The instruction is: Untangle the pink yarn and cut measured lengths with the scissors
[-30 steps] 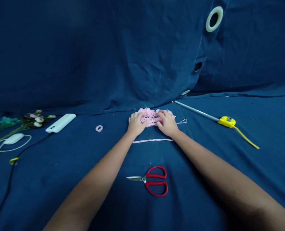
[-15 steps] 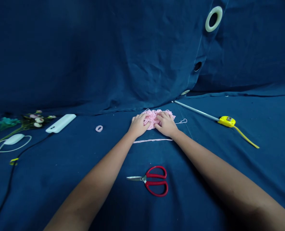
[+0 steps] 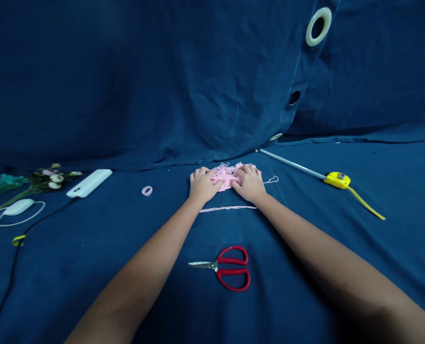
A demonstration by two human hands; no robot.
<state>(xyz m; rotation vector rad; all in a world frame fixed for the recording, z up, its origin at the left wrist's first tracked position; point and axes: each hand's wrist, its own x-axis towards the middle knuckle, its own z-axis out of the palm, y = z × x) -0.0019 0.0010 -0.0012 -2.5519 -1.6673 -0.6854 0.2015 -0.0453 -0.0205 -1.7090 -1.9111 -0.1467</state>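
1. Two bare hands rest side by side: your left hand [image 3: 203, 185] and your right hand [image 3: 248, 183], palms down, with fingers spread and gently curved. Neither hand is closed, so your grip is wide, a flat press rather than a pinch.
2. The pink yarn tangle [image 3: 226, 175] sits between your hands and partly under them, on the dark blue cloth [image 3: 169, 296]. Its thin, soft strands form loose loops, and your flat press probably keeps this springy mass from sliding.
3. A pink yarn strand [image 3: 228, 209] lies almost straight just below your hands, apart from the tangle. A small pink yarn ring [image 3: 147, 191] lies well off to the left.
4. The red-handled scissors [image 3: 223, 270] lie shut between your forearms, their steel blades pointing left. They look placed within easy reach, their looped plastic handles towards your right.
5. On the right, a slim metal rod [image 3: 291, 165] meets a glossy yellow tape measure [image 3: 337, 180].
6. Far left, a white power bank [image 3: 89, 183] lies beside artificial flowers [image 3: 50, 179], and a black cable [image 3: 16, 267] trails towards you.
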